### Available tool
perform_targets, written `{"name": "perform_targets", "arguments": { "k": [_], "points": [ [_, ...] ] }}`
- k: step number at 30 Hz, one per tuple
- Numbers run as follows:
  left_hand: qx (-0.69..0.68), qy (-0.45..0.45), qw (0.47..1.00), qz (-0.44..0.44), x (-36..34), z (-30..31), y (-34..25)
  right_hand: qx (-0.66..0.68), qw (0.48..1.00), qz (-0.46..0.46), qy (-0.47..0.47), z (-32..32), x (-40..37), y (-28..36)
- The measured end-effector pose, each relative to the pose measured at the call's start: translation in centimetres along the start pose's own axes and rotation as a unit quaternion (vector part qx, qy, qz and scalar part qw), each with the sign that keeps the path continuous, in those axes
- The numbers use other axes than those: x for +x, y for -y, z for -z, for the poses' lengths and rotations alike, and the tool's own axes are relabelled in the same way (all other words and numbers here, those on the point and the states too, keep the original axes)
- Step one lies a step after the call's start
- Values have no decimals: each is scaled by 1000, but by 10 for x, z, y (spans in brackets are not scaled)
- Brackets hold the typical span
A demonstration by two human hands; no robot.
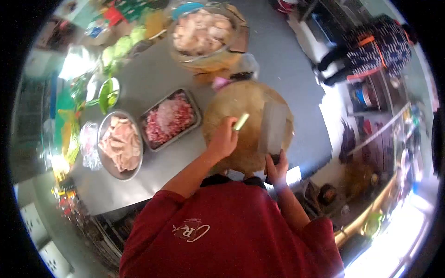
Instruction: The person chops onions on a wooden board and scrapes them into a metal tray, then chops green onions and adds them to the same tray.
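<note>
Your left hand [224, 140] pinches a pale stalk [241, 121] at mid-frame, over the chopping board [227, 103]; your right hand [277, 170] grips the cleaver [272, 129], right of centre. Tuck the left grip well back.

The left hand [224, 140] pinches a short pale-green piece [241, 122] above the round wooden chopping board [229, 99]. Right of that grip, the right hand [278, 172] grasps a cleaver [272, 127] by its dark handle [276, 158], the broad blade (slightly blurred) pointing forward over the board. Left of the pinching grip lies a metal tray [199, 114] of minced meat [169, 118]; farther left, a metal bowl [126, 176] of sliced pale meat [120, 143]. Well beyond both grips, a larger bowl [204, 57] holds raw meat chunks [201, 32].
</note>
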State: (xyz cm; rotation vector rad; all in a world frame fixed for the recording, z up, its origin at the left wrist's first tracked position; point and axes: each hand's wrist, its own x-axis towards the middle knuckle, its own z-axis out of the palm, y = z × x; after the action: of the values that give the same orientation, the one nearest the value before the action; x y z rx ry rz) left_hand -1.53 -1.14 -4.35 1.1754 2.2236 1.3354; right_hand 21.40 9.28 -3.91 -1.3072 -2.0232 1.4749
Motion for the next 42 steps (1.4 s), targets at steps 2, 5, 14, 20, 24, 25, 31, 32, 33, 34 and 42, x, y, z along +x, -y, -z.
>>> {"name": "perform_targets", "arguments": {
  "k": [2, 5, 14, 20, 24, 25, 31, 32, 33, 34, 42],
  "points": [
    [16, 105, 994, -10, 5, -28, -14, -3, 997, -71, 21, 35, -8, 23],
    [147, 107, 982, -46, 1, -26, -23, -40, 999, -34, 9, 60, -17, 17],
    [192, 63, 976, -76, -34, -16, -1, -231, 948, 175, 128, 64, -23, 39],
    [178, 11, 977, -119, -39, -22, 13, -320, 904, 195, 204, 53, -16, 31],
    [183, -6, 975, -126, -38, -24, 10, -350, 893, 176, 221, 50, -13, 29],
    [183, -12, 974, -132, -39, -23, 8, -352, 891, 163, 234, 49, -14, 29],
    [195, -17, 970, -147, -43, -30, 19, -392, 871, 78, 286, 25, -1, 31],
    [194, -18, 970, -146, -44, -30, 18, -389, 872, 76, 287, 21, 0, 24],
    [183, -6, 974, -133, -45, -31, 18, -390, 871, 78, 287, 22, 0, 25],
    [174, 5, 978, -119, -46, -29, 16, -385, 878, 55, 280, 24, -1, 28],
    [253, -6, 961, -108, -38, -31, 14, -363, 892, 133, 233, 26, -1, 22]
  ]
}}
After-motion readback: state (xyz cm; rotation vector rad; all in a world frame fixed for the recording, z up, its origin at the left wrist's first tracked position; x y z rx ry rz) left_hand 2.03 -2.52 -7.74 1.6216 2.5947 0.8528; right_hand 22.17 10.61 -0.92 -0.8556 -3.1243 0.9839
